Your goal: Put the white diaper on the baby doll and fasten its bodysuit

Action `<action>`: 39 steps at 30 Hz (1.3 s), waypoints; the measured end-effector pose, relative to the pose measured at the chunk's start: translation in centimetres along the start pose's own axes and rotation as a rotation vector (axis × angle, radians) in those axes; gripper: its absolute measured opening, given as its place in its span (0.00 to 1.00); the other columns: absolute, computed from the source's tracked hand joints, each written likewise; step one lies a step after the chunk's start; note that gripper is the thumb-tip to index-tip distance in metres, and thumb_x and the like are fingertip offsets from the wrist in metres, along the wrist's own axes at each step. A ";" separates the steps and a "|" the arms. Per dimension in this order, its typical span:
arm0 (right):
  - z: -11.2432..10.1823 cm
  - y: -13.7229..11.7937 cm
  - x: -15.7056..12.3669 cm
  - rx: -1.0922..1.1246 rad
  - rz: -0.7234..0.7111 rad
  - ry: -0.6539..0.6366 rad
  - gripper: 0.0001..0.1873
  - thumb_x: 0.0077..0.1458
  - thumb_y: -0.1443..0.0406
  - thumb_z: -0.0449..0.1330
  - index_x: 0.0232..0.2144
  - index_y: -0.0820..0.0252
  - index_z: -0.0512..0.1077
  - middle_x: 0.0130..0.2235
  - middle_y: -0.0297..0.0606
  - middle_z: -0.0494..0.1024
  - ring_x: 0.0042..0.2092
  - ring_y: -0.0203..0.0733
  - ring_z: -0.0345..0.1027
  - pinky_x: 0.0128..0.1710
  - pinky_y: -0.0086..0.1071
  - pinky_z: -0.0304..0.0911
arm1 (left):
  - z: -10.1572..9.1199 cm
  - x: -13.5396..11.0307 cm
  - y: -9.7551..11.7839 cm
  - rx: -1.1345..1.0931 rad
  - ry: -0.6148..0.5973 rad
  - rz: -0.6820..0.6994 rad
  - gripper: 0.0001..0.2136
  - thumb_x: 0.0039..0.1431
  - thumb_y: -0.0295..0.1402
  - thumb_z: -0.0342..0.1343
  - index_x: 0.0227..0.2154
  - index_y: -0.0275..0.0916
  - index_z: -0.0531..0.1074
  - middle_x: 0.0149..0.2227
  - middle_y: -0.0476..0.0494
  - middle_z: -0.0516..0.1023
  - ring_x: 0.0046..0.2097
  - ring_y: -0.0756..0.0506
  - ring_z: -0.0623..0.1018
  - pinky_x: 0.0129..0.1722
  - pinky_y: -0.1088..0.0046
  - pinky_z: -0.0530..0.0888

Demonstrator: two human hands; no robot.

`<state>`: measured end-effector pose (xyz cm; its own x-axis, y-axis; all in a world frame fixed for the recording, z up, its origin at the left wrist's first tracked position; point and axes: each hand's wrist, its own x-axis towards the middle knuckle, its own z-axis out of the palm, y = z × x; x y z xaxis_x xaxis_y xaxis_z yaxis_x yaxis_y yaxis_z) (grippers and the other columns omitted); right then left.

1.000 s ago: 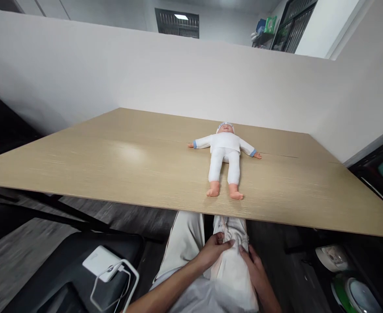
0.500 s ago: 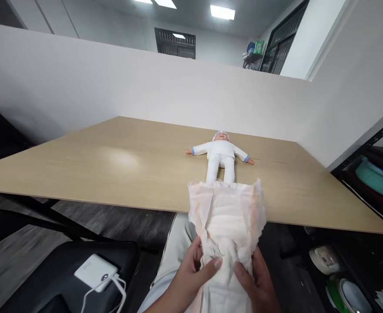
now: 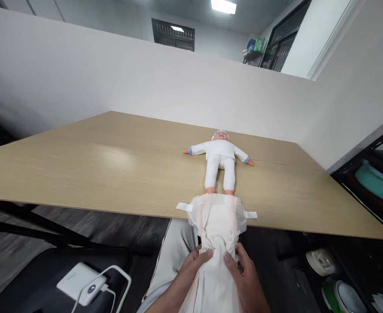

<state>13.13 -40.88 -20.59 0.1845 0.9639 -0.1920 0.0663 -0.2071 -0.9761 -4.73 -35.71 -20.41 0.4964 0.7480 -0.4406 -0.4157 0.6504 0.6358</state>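
An unfolded white diaper (image 3: 218, 221) with pinkish edges stretches from my lap up to the table's front edge. Two white fastening tabs stick out sideways from its far end. My left hand (image 3: 196, 263) grips its left side near the middle, thumb on top. On the opposite side my right hand (image 3: 242, 269) pinches it the same way. Just beyond the diaper's far end, a baby doll (image 3: 220, 152) in white clothes with blue cuffs and a patterned headband lies on its back, arms spread, feet toward me.
The doll lies on a wooden table (image 3: 139, 174) backed by a white partition (image 3: 146, 82). At the left, a black chair (image 3: 25, 278) bears a white power bank (image 3: 80, 282) with a cable. Dark shelving with a teal container (image 3: 377, 182) stands on the right.
The diaper has moved forward and lies flatter, its far end by the doll's feet and its side tabs out. Both hands still grip it. The view has tilted slightly down.
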 end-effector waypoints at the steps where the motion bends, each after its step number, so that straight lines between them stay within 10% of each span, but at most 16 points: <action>1: -0.1 -0.1 -0.2 -0.075 -0.048 0.025 0.30 0.61 0.40 0.65 0.47 0.58 0.78 0.45 0.43 0.85 0.47 0.50 0.79 0.46 0.36 0.75 | 0.1 -0.1 -0.1 -0.019 -0.012 0.000 0.31 0.49 0.48 0.77 0.51 0.34 0.81 0.45 0.32 0.88 0.51 0.29 0.87 0.57 0.52 0.80; 8: -0.5 -2.4 0.0 -0.516 -0.492 0.505 0.21 0.65 0.48 0.65 0.48 0.56 0.70 0.38 0.37 0.75 0.39 0.44 0.69 0.42 0.38 0.71 | 0.8 -0.7 0.2 -0.001 -0.016 0.060 0.29 0.50 0.46 0.77 0.52 0.37 0.82 0.47 0.36 0.88 0.54 0.30 0.86 0.62 0.51 0.77; 12: 0.4 -6.4 2.2 -0.714 -0.704 0.301 0.14 0.71 0.58 0.59 0.55 0.53 0.72 0.51 0.43 0.79 0.54 0.50 0.73 0.56 0.46 0.71 | 0.6 -0.5 0.3 0.148 -0.005 0.121 0.31 0.52 0.49 0.74 0.56 0.40 0.78 0.50 0.39 0.87 0.54 0.33 0.85 0.62 0.54 0.75; 17: 2.6 -7.5 6.6 -0.934 -0.751 0.106 0.29 0.72 0.60 0.58 0.71 0.57 0.64 0.72 0.48 0.67 0.73 0.53 0.58 0.72 0.51 0.61 | -1.1 -0.7 1.7 0.780 0.020 0.346 0.28 0.61 0.58 0.64 0.54 0.41 0.74 0.43 0.43 0.84 0.46 0.38 0.82 0.50 0.63 0.76; 21: 3.3 -5.5 8.3 -1.053 -0.747 0.081 0.34 0.72 0.60 0.56 0.76 0.57 0.59 0.76 0.47 0.60 0.76 0.55 0.53 0.75 0.54 0.54 | -2.7 -1.9 6.1 1.465 0.160 0.561 0.15 0.71 0.48 0.56 0.48 0.42 0.76 0.44 0.41 0.85 0.45 0.37 0.81 0.48 0.61 0.74; 26: 2.9 -5.0 7.6 -1.094 -0.743 0.023 0.32 0.75 0.58 0.54 0.76 0.56 0.59 0.77 0.48 0.59 0.77 0.55 0.50 0.75 0.55 0.53 | -2.4 0.2 13.5 1.782 0.294 0.949 0.13 0.72 0.31 0.50 0.53 0.40 0.75 0.53 0.36 0.81 0.55 0.35 0.78 0.55 0.56 0.74; 33: 2.3 -5.4 7.6 -1.070 -0.714 -0.010 0.31 0.75 0.58 0.53 0.76 0.50 0.59 0.77 0.45 0.59 0.77 0.54 0.51 0.74 0.54 0.55 | 1.2 10.3 20.5 2.177 0.029 0.999 0.38 0.62 0.21 0.55 0.75 0.40 0.58 0.77 0.28 0.55 0.74 0.29 0.62 0.69 0.49 0.65; 39: 2.8 -4.2 7.1 -1.063 -0.735 0.042 0.32 0.74 0.60 0.56 0.76 0.47 0.59 0.78 0.39 0.57 0.77 0.55 0.52 0.72 0.55 0.58 | 4.6 14.7 21.0 2.503 -0.426 1.090 0.49 0.57 0.21 0.63 0.78 0.51 0.50 0.81 0.37 0.44 0.80 0.32 0.51 0.75 0.52 0.56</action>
<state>11.46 -32.70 -18.18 -0.1982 0.9057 0.3747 0.9038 0.3168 -0.2876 -2.63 -11.64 -10.59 0.9447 0.3102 0.1064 0.3272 -0.9139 -0.2404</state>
